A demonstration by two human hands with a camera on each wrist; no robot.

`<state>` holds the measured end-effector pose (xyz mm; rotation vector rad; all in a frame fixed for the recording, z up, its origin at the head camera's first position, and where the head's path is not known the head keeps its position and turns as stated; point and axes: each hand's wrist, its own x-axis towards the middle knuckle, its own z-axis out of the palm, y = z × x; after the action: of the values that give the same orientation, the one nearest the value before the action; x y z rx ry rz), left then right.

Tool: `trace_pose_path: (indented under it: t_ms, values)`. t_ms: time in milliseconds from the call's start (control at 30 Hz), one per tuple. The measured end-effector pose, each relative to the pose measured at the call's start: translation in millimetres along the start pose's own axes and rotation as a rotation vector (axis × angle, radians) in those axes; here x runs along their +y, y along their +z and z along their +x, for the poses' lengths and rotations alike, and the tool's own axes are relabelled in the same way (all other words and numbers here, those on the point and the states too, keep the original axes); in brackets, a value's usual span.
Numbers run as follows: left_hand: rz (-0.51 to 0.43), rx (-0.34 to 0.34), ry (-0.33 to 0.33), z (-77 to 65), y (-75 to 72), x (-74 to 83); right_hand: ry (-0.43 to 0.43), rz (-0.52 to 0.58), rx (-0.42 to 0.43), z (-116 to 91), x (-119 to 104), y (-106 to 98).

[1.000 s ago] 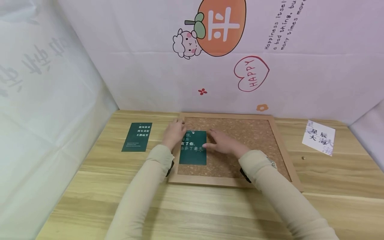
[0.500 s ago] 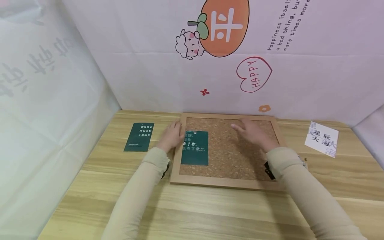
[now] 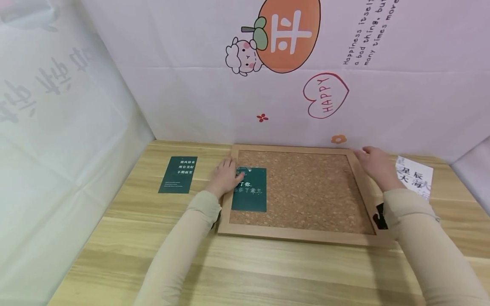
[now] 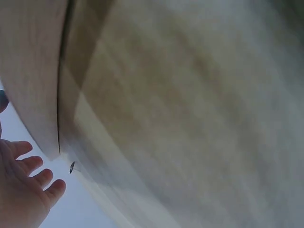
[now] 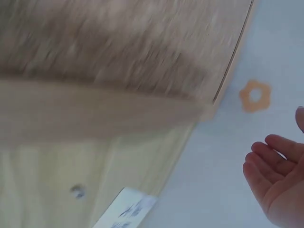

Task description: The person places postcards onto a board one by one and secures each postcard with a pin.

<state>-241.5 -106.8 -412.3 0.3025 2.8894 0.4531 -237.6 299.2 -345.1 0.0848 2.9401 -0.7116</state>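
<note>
Corkboard [image 3: 306, 191] lying on table [image 3: 291, 272], green card [image 3: 252, 199] resting on its left end. I am seeing both hands released, fingers loosely extended: left hand [image 3: 225, 176] at left edge; right hand [image 3: 377, 165] beside far right corner, contact unclear, no longer hovering over cork as earlier.

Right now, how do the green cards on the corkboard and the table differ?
Board card lies on the corkboard, partly covered by the left hand; table card on the table, fully visible. Table card has fine print below; board card's bottom is plain. Both: green, white-lettered.
</note>
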Motion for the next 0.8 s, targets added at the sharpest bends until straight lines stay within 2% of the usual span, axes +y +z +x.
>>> trace_pose_path:
  t_ms: [300,533,667,800]
  values:
    - [-0.034,-0.034,-0.021,2.7,4.3,3.7,0.147,-0.082,0.058,-19.5,52.3,-12.3]
    - [-0.073,-0.025,-0.001,4.7,5.1,5.3,0.232,-0.116,0.172,-35.9,97.8,-17.3]
    - [-0.078,-0.029,0.007,5.8,6.0,6.0,0.283,-0.119,0.167,-42.5,117.5,-17.8]
    - [-0.072,-0.03,0.005,6.6,6.1,5.9,0.314,-0.12,0.132,-45.8,126.3,-15.5]
